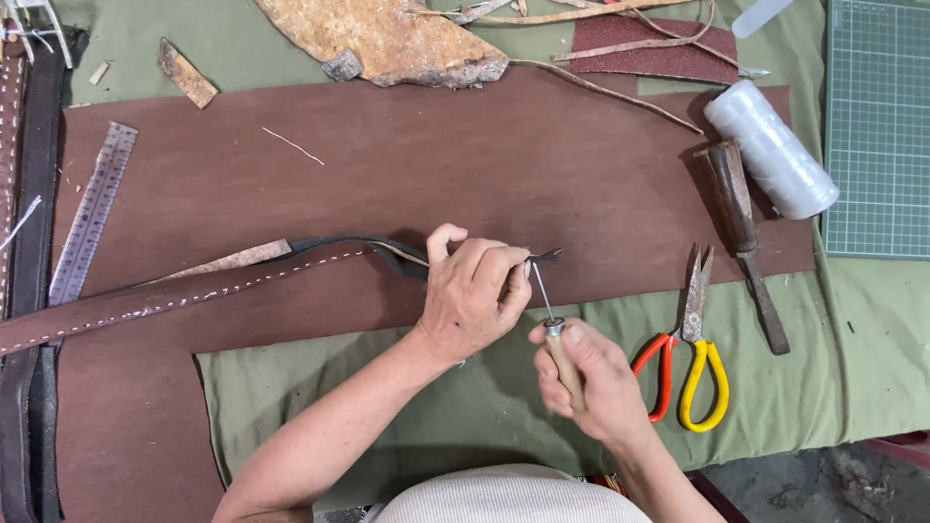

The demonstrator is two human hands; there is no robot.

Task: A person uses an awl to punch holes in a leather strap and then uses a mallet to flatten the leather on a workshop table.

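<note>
Left hand (472,295) pinched the stitched leather strap (184,300) tip near the brown leather sheet (407,165)'s front edge. Right hand (591,378) gripped a wooden-handled awl (552,320), point at the tip. White stitching ran along most of the strap; the end looked unfinished. Scissors (688,358) lay right.

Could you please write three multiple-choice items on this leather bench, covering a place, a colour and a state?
1. Where do the scissors lie?
A. right of the right hand
B. on the metal ruler
C. on the cutting mat

2. What colour are the scissor handles?
A. both blue
B. red and yellow
C. both black

3. What is the left hand doing?
A. lying flat and empty
B. pinching the stitched leather strap
C. lifting the thread spool

Answers: 1 A, they rest on green cloth beside that hand; 2 B, one loop each; 3 B, fingers close on the strap end by the awl.
</note>
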